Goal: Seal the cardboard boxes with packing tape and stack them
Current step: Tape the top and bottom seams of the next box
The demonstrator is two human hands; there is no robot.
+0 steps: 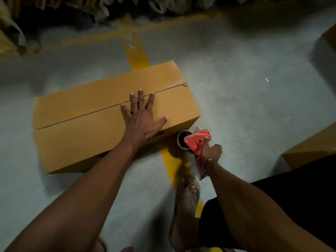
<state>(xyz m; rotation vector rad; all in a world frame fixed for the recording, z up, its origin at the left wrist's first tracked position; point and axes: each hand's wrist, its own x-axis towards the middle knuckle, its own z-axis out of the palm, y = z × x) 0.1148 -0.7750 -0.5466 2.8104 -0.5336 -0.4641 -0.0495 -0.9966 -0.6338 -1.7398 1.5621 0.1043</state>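
One box (87, 135) lay on the floor (245, 99), flaps closed; left hand (141, 122) pressed flat on top, right hand (211, 151) gripped one red tape gun (197, 142) at its right end

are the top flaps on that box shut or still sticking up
Shut: both flaps of the cardboard box lie flat and meet along a dark centre seam. The left hand presses flat on them. No tape shows on the seam.

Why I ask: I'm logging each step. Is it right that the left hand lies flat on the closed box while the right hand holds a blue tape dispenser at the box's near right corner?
Not quite: the tape dispenser is red, not blue, as the head view shows. The rest holds: the left hand lies flat on the closed box, and the right hand grips the dispenser at the near right corner.
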